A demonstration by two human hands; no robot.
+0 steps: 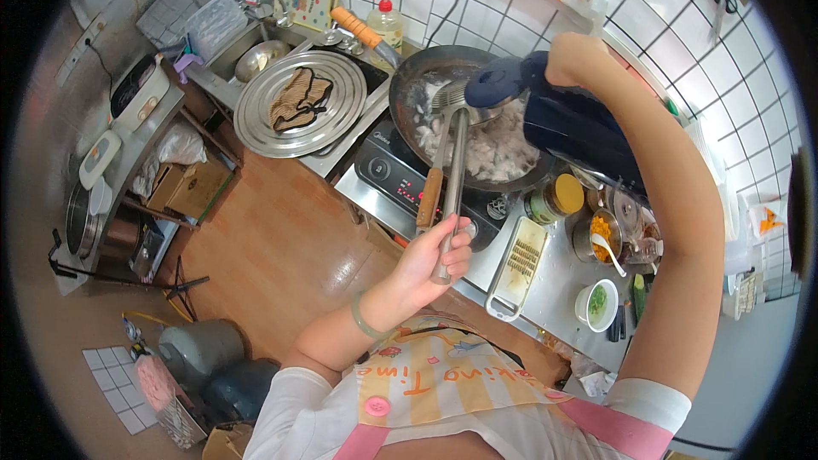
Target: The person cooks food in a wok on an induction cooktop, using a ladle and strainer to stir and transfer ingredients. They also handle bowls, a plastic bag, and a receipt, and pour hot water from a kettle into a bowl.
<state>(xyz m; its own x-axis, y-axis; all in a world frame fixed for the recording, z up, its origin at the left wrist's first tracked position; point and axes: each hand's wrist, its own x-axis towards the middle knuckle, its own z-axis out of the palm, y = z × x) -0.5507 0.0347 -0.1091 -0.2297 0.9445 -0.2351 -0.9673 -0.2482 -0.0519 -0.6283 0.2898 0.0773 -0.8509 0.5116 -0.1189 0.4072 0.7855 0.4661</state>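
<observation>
My left hand (pixel 441 255) grips the steel handle of a ladle (pixel 456 172), whose head reaches into the wok. Up at the right, my right hand (pixel 575 59) is closed around the handle of a dark blue kettle (pixel 569 131). The kettle is tilted over the wok's right side, with its round lid (pixel 493 84) above the food. Pale chopped pieces (pixel 501 153) in foamy liquid fill much of the dark wok (pixel 404 102). A slotted turner with a wooden handle (pixel 430 198) leans in the wok beside the ladle. Whether liquid leaves the kettle is hidden.
The wok stands on a lit induction cooker (pixel 383 166). A cloth (pixel 297 102) lies on a large steel lid (pixel 255 118) to the left. A jar (pixel 565 195), a grater (pixel 521 268) and a white bowl of chopped greens (pixel 581 310) occupy the right counter.
</observation>
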